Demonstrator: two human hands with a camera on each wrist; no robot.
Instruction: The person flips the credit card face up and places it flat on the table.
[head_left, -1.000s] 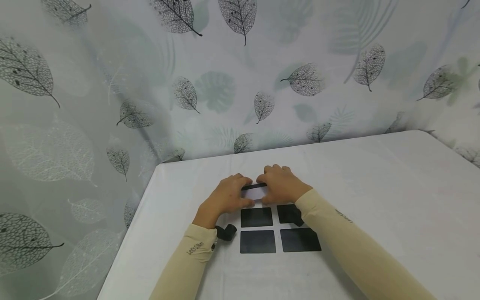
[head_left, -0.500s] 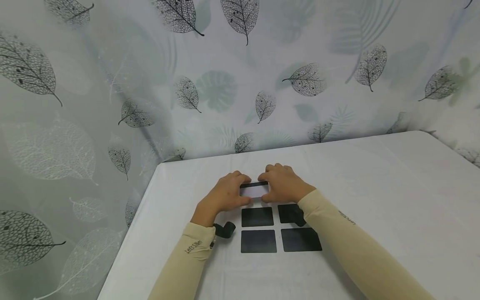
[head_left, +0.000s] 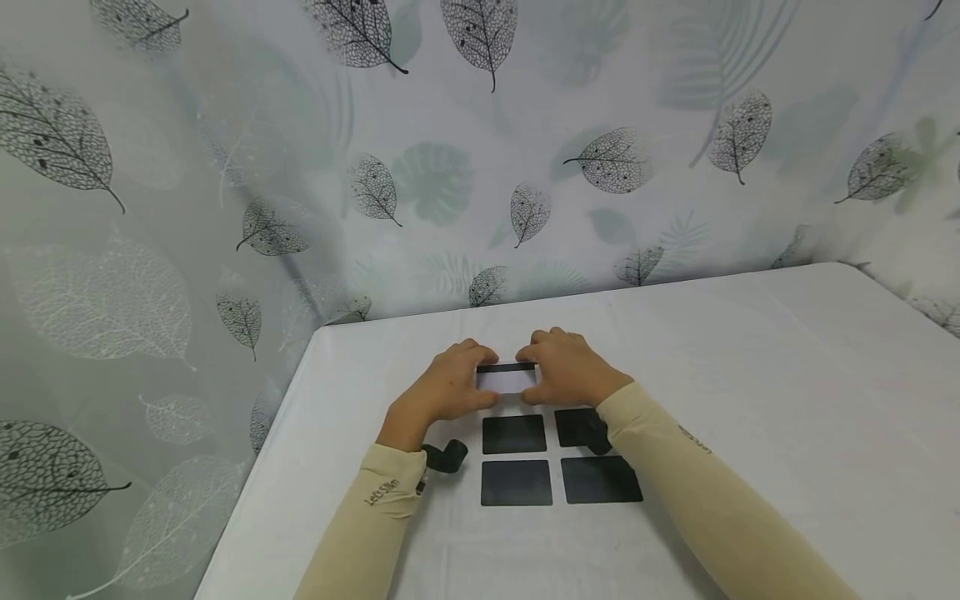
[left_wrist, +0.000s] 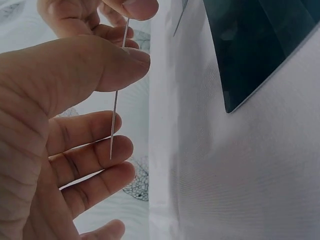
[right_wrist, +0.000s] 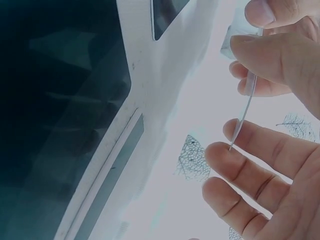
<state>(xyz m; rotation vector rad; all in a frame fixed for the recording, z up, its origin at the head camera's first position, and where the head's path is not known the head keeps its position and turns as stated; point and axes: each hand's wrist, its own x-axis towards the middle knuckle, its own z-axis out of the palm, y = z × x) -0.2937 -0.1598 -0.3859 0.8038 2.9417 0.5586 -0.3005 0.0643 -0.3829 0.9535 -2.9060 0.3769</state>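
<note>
A thin, pale card (head_left: 506,382) with a dark strip along its far edge spans between both hands, beyond the black cards. My left hand (head_left: 446,383) pinches its left end, thumb on the near side and fingers behind. At the right end, my right hand (head_left: 566,367) grips it the same way. In the left wrist view the card (left_wrist: 116,105) appears edge-on as a thin line; in the right wrist view the card (right_wrist: 250,95) looks slightly bowed. The fingers hide its ends in the head view.
Several black rectangular cards lie in two rows on the white table, among them a far left card (head_left: 513,434), a near left card (head_left: 516,483) and a near right card (head_left: 602,480). The right wrist camera (head_left: 598,437) overlaps the far right one. A leaf-patterned curtain (head_left: 450,192) stands behind.
My left hand has moved slightly left and away, and the gap between the hands has widened. More of the pale card's face shows between them. The black cards stay in place.
</note>
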